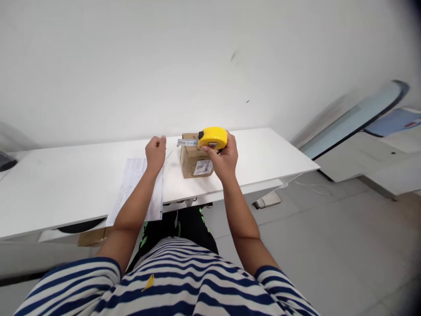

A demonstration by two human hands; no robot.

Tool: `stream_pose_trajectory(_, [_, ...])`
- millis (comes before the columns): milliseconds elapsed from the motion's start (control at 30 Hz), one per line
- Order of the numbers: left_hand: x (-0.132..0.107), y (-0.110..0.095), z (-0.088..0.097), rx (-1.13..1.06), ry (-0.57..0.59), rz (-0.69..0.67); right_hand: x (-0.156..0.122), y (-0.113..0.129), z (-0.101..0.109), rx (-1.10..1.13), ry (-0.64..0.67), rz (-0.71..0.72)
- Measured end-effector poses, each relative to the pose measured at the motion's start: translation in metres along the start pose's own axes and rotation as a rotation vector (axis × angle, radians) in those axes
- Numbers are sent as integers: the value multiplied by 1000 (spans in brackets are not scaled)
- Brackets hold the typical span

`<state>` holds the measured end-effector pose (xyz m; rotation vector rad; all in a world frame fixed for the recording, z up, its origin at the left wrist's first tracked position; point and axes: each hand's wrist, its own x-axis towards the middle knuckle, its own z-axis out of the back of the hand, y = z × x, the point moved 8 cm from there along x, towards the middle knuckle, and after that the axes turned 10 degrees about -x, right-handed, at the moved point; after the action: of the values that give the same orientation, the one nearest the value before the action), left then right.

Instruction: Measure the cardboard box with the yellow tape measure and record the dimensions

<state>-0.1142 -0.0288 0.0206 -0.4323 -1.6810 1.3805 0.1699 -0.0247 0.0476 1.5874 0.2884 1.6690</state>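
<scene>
My right hand grips a yellow tape measure held over the top of a small cardboard box on the white table. A short length of silver tape sticks out to the left above the box. My left hand hovers left of the box with fingers curled loosely, holding nothing that I can see. It is above the right edge of a printed paper sheet. The box carries a white label on its front face.
A white wall stands behind the table. A dark object sits at the table's far left edge. Grey tiled floor lies to the right, with a white cable and a small flat white thing under the table's corner.
</scene>
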Motion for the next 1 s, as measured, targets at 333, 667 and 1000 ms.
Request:
stream_pose_trajectory(333, [-20,25,53,-537,269,374,-59,58,-132,174,316,-175])
stream_pose_trajectory(667, [30,126,95,-583,-95,532,-56,18,-235,-239,809,-32])
stream_pose_trajectory(1000, [55,175,106,-530,-257,365,-65,-43,-307,-803,1237,386])
